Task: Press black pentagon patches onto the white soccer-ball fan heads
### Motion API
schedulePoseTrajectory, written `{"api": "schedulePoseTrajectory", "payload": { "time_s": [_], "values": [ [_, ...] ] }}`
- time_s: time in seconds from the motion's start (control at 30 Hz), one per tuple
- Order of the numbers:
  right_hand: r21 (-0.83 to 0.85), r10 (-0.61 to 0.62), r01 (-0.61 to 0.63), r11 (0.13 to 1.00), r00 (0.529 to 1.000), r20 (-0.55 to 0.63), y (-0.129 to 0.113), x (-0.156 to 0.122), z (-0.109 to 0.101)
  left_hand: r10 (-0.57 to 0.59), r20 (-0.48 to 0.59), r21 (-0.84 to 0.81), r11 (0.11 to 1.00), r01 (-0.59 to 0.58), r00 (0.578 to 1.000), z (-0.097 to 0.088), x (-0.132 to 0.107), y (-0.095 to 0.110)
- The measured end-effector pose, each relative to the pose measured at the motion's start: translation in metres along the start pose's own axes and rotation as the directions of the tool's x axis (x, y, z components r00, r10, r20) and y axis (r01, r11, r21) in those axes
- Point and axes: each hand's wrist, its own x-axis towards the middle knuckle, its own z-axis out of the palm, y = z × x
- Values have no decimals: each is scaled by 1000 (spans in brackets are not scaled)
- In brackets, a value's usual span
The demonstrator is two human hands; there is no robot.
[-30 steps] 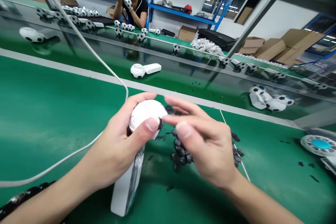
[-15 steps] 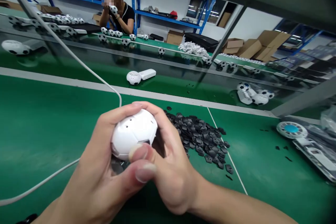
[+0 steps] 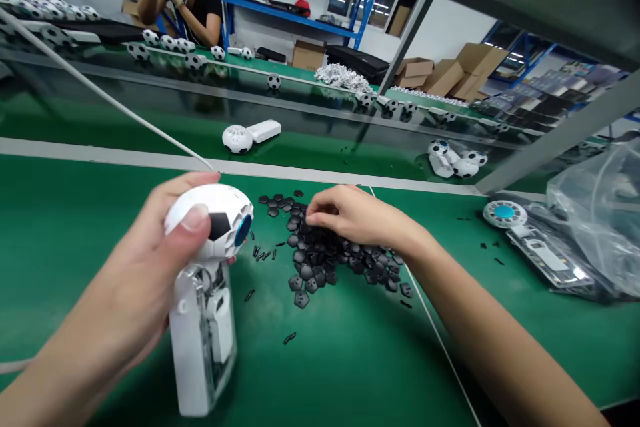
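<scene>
My left hand (image 3: pixel 155 260) is wrapped round a white handheld fan (image 3: pixel 191 340) whose round head is shaped like a football. The fan is upright, with its handle hanging below the hand and its inner parts showing. One black pentagon patch (image 3: pixel 219 226) sits in the head, beside a blue disc (image 3: pixel 243 230). Over the pile of black pentagon pieces (image 3: pixel 317 260), my right hand (image 3: pixel 353 213) has thumb and forefinger pinched at the pile's upper part. Whether a piece is between those fingertips is hidden.
Thin black strips (image 3: pixel 263 253) lie scattered left of the pile. Behind the pale ledge rests another white fan (image 3: pixel 237 139). At right are an opened fan (image 3: pixel 505 213) and a clear plastic bag (image 3: pixel 600 207). A white cable (image 3: pixel 115 103) crosses at left. A co-worker (image 3: pixel 205 13) sits across.
My right hand has let go of the fan and moved right to the black pieces. My left hand keeps the fan, now turned so its handle and blue disc show.
</scene>
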Motion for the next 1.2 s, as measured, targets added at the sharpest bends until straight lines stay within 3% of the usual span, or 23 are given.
{"api": "schedulePoseTrajectory", "payload": {
  "time_s": [0.1, 0.3, 0.4, 0.5, 0.53, 0.63, 0.73, 0.8, 1.0, 1.07, 1.13, 1.2],
  "values": [
    [-110, 77, -75, 991, 997, 12, 16, -4, 1, -322, 27, -173, 931, 321, 946, 6, 5, -1],
    [-61, 21, -24, 998, 998, -58, 8, -2, 12, -359, 59, -356, 864, 356, 931, 17, 4, 3],
    [195, -63, 106, 975, 975, -215, -15, 3, 19, -377, 101, -385, 839, 385, 921, 18, 3, 4],
    [477, -136, 406, 780, 853, -503, -42, 5, 36, -338, 220, -415, 816, 402, 915, 18, 0, 3],
    [484, -150, 490, 725, 798, -584, -49, 5, 43, -319, 265, -425, 808, 408, 910, 19, -1, 3],
    [293, -294, 638, 712, 650, -701, -60, 5, 61, -271, 303, -473, 789, 391, 914, 21, -3, 3],
    [39, -537, 748, 662, 510, -672, -56, 6, 68, -236, 253, -527, 780, 338, 938, 23, -3, 5],
    [-78, -640, 782, 618, 444, -627, -51, 7, 65, -197, 227, -512, 809, 289, 954, 23, -3, 6],
    [-382, -836, 775, 503, 323, -443, -48, 3, 43, -99, 226, -291, 942, 164, 969, 17, -10, 19],
    [-346, -825, 775, 529, 373, -425, -51, 0, 40, -55, 194, -187, 978, 92, 979, 14, -13, 26],
    [-131, -678, 733, 668, 526, -513, -57, -5, 42, 5, 140, -56, 998, 2, 990, 12, -18, 32],
    [268, -386, 614, 743, 719, -577, -65, -8, 48, 153, 27, 95, 983, -155, 988, 12, -22, 35]
  ]
}}
